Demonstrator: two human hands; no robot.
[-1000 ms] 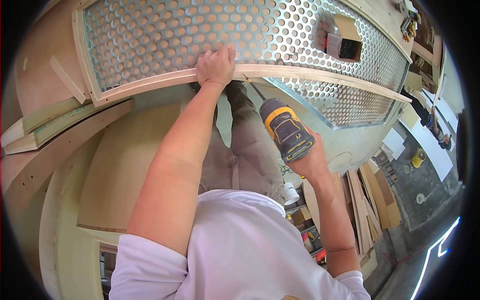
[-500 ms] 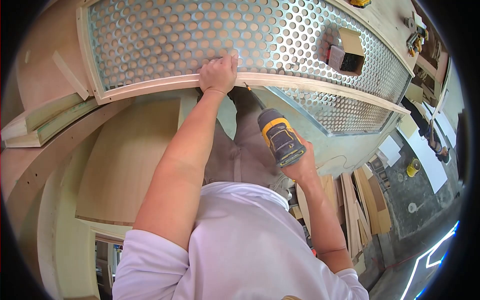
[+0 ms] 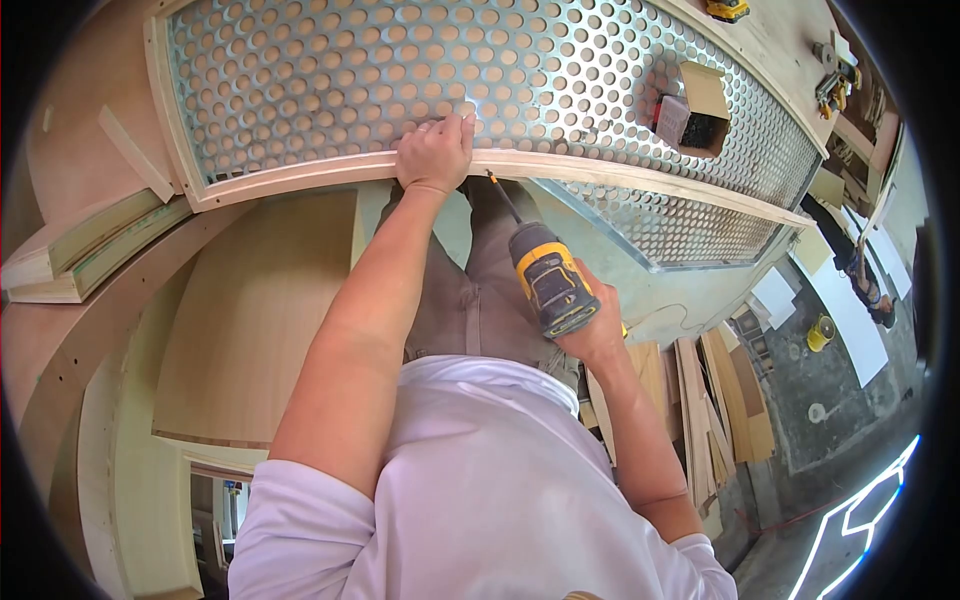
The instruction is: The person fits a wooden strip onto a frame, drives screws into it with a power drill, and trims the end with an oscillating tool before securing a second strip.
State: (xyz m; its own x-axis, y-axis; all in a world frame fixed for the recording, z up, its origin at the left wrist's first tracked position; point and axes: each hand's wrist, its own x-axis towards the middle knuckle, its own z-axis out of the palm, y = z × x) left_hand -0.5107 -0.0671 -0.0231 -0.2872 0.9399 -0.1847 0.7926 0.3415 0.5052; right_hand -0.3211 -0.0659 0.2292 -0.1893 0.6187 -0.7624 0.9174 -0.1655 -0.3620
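A perforated metal panel (image 3: pixel 330 90) with round holes is edged by a pale wooden frame (image 3: pixel 300 177). My left hand (image 3: pixel 435 153) is closed over the frame's near edge, its fingers curled on the panel side and the thumb upright. In my right hand (image 3: pixel 597 322) is a black and yellow cordless drill (image 3: pixel 548 270), gripped by its handle. Its long bit points away from me, with the tip right at the near side of the frame, just right of my left hand. The handle is mostly hidden behind the drill body.
An open cardboard box (image 3: pixel 703 90) of dark small pieces rests on the panel. Beneath the frame, another perforated panel (image 3: pixel 670 225) shows at right. Wooden boards (image 3: pixel 700 400) are on the floor at right, and stacked timber pieces (image 3: pixel 90 245) at left. A person (image 3: pixel 862 275) is far right.
The drill and my right hand have shifted slightly left, and the bit tip now sits nearer my left hand. My left hand keeps its hold on the frame.
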